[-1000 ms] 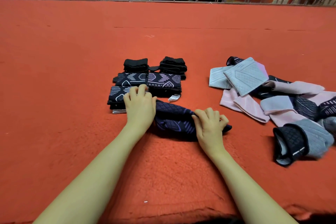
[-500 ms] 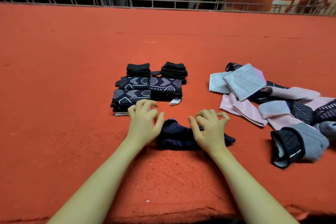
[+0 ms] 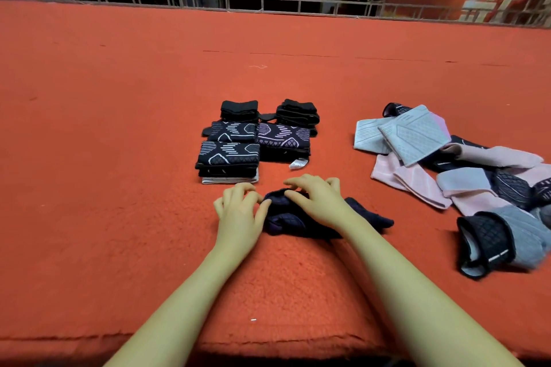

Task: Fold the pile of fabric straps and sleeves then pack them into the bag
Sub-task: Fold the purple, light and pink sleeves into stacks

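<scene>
Dark navy knit, a quilted sleeve [image 3: 298, 219], lies bunched on the red felt-covered surface [image 3: 119, 158] directly in front of the person, just short of the folded stacks [image 3: 256, 140]. The left hand [image 3: 238, 211] sits at the sleeve's left end with fingers curled, thumb and fingertips pinching the fabric edge. The right hand [image 3: 319, 199] lies over the middle of the sleeve, its curled fingers gathering the top fold. Both grips are thus closed on the cloth, though how much fabric each one holds is hidden under the fingers.

The sleeve's right end trails out past the right wrist, loose and unheld. That tail is the likeliest trouble: if the fold is pressed down now, the end may stay sticking out and the bundle will come out lopsided, not matching the squared packets already stacked.

The knit looks springy, so a fold released too soon would probably open again.

The nearest stack stands just beyond the left fingers. A push forward while smoothing could nudge it and spill its layers, or catch the white label [image 3: 299, 163] lying beside the right-hand stack.

The unfolded pile [image 3: 447, 173] of grey, pink and dark pieces lies well apart to the right, so it is in little danger. No bag is visible in this view, and much of the pile is not yet folded.
</scene>
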The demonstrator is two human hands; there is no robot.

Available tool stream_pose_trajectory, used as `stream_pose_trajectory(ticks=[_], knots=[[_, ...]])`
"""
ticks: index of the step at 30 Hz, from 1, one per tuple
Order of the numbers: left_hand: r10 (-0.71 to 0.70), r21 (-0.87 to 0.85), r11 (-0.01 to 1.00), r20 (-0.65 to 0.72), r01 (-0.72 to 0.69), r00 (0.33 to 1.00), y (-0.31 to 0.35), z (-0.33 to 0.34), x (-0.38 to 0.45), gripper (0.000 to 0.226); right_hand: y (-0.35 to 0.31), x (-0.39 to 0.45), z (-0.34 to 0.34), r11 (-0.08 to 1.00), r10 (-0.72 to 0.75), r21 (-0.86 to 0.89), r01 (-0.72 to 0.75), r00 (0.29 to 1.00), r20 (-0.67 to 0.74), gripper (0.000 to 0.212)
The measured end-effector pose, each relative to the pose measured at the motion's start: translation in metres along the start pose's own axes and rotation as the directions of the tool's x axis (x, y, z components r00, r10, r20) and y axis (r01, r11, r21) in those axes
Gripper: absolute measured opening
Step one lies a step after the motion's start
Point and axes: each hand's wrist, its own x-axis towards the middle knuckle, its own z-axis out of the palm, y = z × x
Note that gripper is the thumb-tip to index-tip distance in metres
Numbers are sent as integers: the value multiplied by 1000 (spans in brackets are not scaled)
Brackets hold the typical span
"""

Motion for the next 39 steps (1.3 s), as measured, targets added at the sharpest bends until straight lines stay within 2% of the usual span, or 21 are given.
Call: stream_pose_trajectory(ticks=[4, 7, 11, 15, 18, 21, 24, 26, 29, 33, 36, 39], knots=[[3, -120, 993, -54, -9, 999, 7, -6, 13, 33, -3, 4, -6, 995, -10, 99, 9, 1000, 12, 12], [46, -153, 986, -105, -62, 993, 17, -10, 33, 29, 0, 7, -18, 990, -70, 113, 85, 989, -132, 9], [66, -145, 986, -107, -81, 992, 34, -12, 64, 26, -1, 14, -41, 981, -55, 137, 138, 871, -488, 15], [25, -230, 972, -61, -39, 998, 55, -11, 86, 16, 0, 19, -61, 984, -62, 92, 151, 781, -622, 22], [-19, -393, 919, -15, 11, 1000, 69, -17, 96, 9, 9, 14, -66, 996, -15, 56, 74, 717, -697, 12], [41, -518, 855, 39, -15, 998, 77, -21, 98, 15, 10, 7, -70, 982, 80, 176, 65, 703, -707, 13], [60, -515, 857, 58, -22, 996, 77, -20, 97, 20, 10, 5, -71, 960, 113, 264, 94, 732, -672, 16], [112, -454, 887, 22, -90, 993, 72, -18, 96, 16, 15, 5, -69, 970, 81, 222, 96, 736, -672, 17], [251, -271, 926, -81, -264, 965, 60, -15, 98, 10, 17, 5, -66, 990, -13, 92, 111, 707, -707, 10], [286, -161, 937, -155, -309, 946, 52, -17, 104, 17, 8, 8, -72, 985, -167, -96, 144, 637, -752, 11], [245, -206, 944, -94, -260, 965, 43, -20, 97, 28, 4, 7, -68, 970, -219, -76, 231, 689, -691, 17], [145, -226, 963, -19, -145, 989, 32, -22, 81, 46, 6, -2, -50, 978, -136, 39, 204, 773, -620, 25]])
